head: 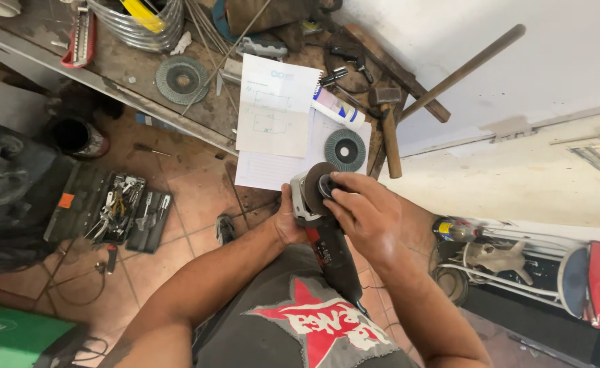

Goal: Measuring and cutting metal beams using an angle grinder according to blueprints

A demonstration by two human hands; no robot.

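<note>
I hold an angle grinder (327, 245) with a red and black body in front of my waist, its head pointing at the workbench. My left hand (287, 219) is wrapped around the body just behind the head. My right hand (362, 212) rests on the dark round disc (315, 187) mounted on the head, fingers on its centre nut. The grinder's cable runs down past my shirt.
A cluttered workbench (129, 68) ahead carries a notebook page with sketches (277, 105), two loose grinding discs (181, 79) (345, 149), a hammer (388, 129) and a spray can. An open tool case (119, 208) lies on the tiled floor at left.
</note>
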